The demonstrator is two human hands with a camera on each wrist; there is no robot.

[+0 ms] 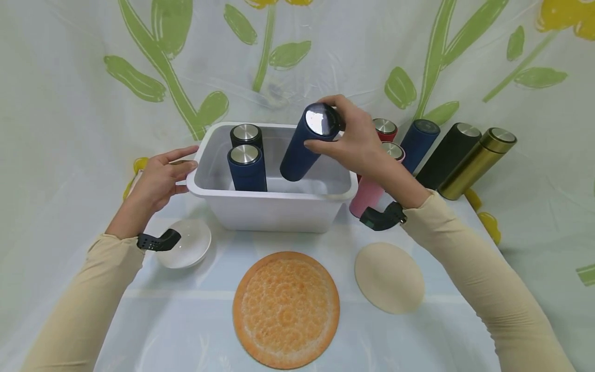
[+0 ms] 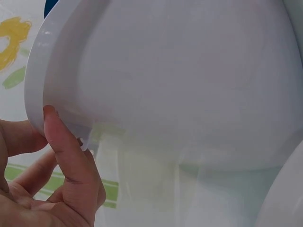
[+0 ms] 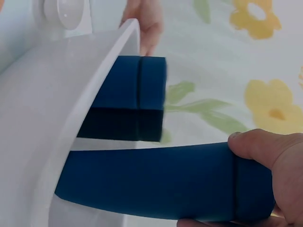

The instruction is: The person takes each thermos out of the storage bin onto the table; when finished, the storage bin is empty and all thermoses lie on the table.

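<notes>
"Right hand (image 1: 357,138)?"
"Grips a dark-blue cylindrical bottle (image 1: 299,150), tilted, its base inside the white rectangular plastic tub (image 1: 274,212)."
"Left hand (image 1: 157,181)?"
"Pinches the tub at its left end."

The right hand (image 3: 289,172) grips 1 blue bottle (image 3: 156,183) partly inside a bin (image 3: 42,109).

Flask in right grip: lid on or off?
On: in the head view the lid caps the flask in the right grip; the right wrist view shows its seam. How tight, cannot tell.
</notes>
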